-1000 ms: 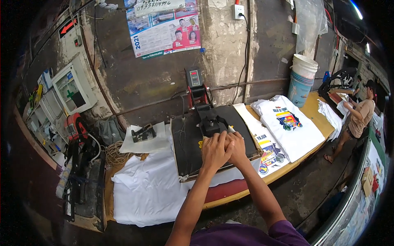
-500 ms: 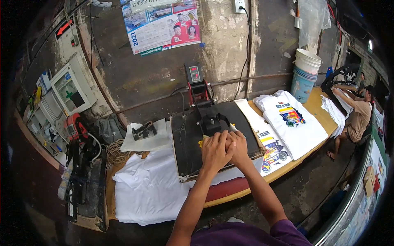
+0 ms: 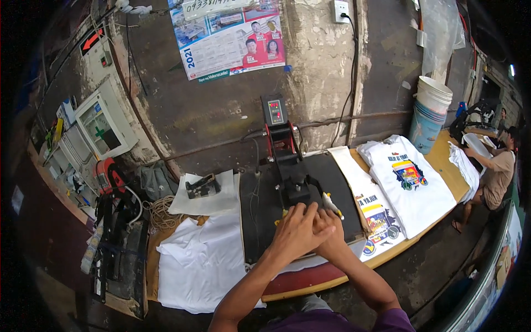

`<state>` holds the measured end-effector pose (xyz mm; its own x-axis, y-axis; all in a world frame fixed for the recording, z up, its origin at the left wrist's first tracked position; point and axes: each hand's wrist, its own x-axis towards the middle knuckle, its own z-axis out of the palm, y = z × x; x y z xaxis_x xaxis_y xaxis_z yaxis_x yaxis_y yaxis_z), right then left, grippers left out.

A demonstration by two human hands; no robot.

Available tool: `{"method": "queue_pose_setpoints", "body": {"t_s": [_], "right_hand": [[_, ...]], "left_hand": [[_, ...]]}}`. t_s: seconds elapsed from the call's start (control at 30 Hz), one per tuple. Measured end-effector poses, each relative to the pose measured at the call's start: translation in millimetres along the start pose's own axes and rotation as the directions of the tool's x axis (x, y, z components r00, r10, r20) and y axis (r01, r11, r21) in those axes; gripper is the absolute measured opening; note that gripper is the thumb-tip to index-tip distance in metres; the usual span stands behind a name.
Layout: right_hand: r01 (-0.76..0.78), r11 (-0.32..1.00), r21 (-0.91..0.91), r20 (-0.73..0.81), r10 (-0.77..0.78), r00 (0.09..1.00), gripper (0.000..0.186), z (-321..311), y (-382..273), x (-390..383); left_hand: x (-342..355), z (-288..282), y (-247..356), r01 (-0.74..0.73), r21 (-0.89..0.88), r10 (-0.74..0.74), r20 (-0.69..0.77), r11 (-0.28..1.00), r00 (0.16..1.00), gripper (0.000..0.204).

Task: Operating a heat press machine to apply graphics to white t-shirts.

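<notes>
A heat press with a flat black upper plate (image 3: 338, 185) is closed down on the table in front of me. My left hand (image 3: 296, 228) lies over its front handle, the fingers curled and partly across my right hand. Against it, my right hand (image 3: 329, 229) is also closed at the handle, which both hands mostly hide. Yellow-and-white ends (image 3: 332, 206) of the handle frame show beyond the fingers. At the back of the press stands its control box (image 3: 274, 110) with lit red digits. White cloth peeks out under the plate's front edge.
Left of the press lie a white shirt (image 3: 193, 271), paper sheets (image 3: 221, 185) and coiled rope (image 3: 161, 214). A second press (image 3: 119, 249) stands far left. Printed sheets (image 3: 381, 221), folded printed shirts (image 3: 415, 182) and stacked buckets (image 3: 428, 119) are at right. A co-worker (image 3: 498, 166) handles white material beyond.
The view has shifted, so the scene sits lower and farther right. My hands stay together at the press handle, slightly nearer to me. The co-worker's arms have moved with the white material.
</notes>
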<state>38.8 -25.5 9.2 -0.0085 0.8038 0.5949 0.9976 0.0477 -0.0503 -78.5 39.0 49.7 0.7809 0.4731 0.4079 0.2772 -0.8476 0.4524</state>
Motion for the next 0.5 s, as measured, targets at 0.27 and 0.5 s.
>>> {"method": "queue_pose_setpoints", "body": {"t_s": [0.27,0.5], "right_hand": [[0.042,0.999,0.004,0.021,-0.042,0.999,0.015,18.6,17.2,-9.1],[0.138,0.985,0.103,0.102,-0.149,0.984,0.015,20.9,28.5,-7.8]], "left_hand": [[12.4,11.2,1.1,-0.013,0.081,0.007,0.068,0.997,0.998,0.068],[15.6,20.5,-10.8,-0.048,0.047,0.049,-0.006,0.998,0.999,0.062]]}}
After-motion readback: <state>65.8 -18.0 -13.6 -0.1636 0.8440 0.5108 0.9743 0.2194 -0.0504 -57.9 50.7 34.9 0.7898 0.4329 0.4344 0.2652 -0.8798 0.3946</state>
